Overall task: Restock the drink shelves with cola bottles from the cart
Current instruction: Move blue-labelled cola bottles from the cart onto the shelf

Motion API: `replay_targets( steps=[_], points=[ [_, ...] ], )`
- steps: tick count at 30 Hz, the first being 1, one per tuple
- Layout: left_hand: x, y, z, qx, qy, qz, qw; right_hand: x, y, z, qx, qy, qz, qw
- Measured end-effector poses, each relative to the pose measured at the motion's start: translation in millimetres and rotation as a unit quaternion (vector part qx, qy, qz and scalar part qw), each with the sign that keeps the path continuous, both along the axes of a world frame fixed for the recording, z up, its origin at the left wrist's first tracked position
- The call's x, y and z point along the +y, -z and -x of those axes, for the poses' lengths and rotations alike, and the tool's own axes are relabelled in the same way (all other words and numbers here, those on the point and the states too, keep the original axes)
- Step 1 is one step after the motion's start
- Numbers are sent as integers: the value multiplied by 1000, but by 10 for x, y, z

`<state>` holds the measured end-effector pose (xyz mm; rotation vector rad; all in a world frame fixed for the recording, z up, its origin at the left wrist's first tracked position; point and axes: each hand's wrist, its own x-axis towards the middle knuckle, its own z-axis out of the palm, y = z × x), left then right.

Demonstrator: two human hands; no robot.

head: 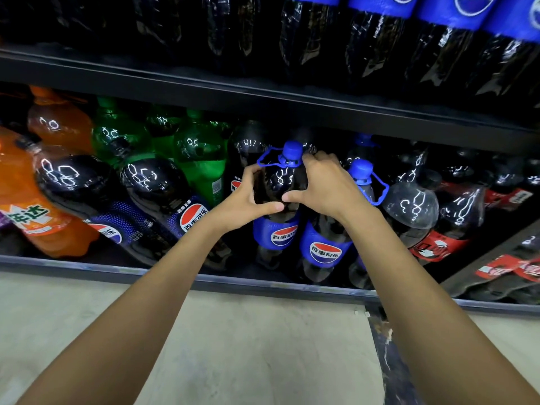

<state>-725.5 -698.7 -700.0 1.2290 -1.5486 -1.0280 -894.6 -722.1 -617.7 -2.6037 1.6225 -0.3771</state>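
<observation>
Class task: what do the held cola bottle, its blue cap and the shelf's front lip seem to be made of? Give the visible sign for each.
Cola bottle: likely clear, glossy plastic; sharp light reflections over dark liquid.
Blue cap: opaque moulded plastic, smooth, slightly matte.
Shelf lip: probably painted metal, dark and scuffed along its edge; not certain.

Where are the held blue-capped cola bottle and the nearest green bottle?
Blue-capped dark plastic cola bottle (293,150): head view, on its cap.
Green plastic soda bottle (204,168): head view, on its body.
</observation>
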Motion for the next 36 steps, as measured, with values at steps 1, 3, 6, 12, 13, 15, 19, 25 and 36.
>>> replay_targets(
  steps=[1,3,6,12,13,15,19,25,36],
  points=[
    [7,6,1,-7,5,-5,1000,-8,-5,3,1,-3,-8,1000],
    [34,28,10,-30,-7,-13,999,-19,-19,8,-16,-10,-27,999],
    [46,66,12,-54,-33,-1,998,-3,-24,11,-35,-3,-42,999],
    [21,115,7,9,11,2,1000,24,-3,-9,22,31,58,998],
    [16,124,9,11,12,-2,1000,25,1,-18,21,35,66,997],
    [11,126,23,17,18,-15,1000,27,17,-30,13,41,74,996],
    [5,120,46,-16,-5,-24,1000,27,67,-21,6,38,100,994],
    [73,131,98,-6,-12,-30,999,41,140,6,41,13,148,988],
    [138,469,262,-17,-59,-17,998,381,294,318,13,-65,190,980]
  ],
)
